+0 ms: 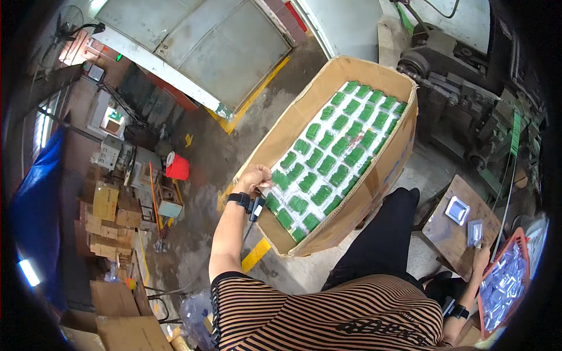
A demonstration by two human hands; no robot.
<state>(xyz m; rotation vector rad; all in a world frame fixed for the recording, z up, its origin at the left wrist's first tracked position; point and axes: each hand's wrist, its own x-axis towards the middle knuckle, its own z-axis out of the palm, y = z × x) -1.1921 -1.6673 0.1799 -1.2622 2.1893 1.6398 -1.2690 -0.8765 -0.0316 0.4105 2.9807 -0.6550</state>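
A large open cardboard carton (275,140) stands in front of me, holding rows of green bundles (326,165) in clear and white packaging. Over its left wall reaches my left hand (256,177), its fingers curled down beside the nearest bundles. What lies between those fingers is hidden. Low on the right, my right hand (480,259) has its fingertips at the lower edge of a small clear-grey pack (475,232). That pack lies on a brown wooden stool top (451,234), near a second flat pack (457,210) with a silvery-white border.
A red basket (520,240) of clear plastic pieces sits beside my right hand. Dark machinery (462,88) stands behind the carton on the right. A red bucket (177,166) and stacked cardboard boxes (114,216) are to the left. Metal doors (205,44) rise at the back.
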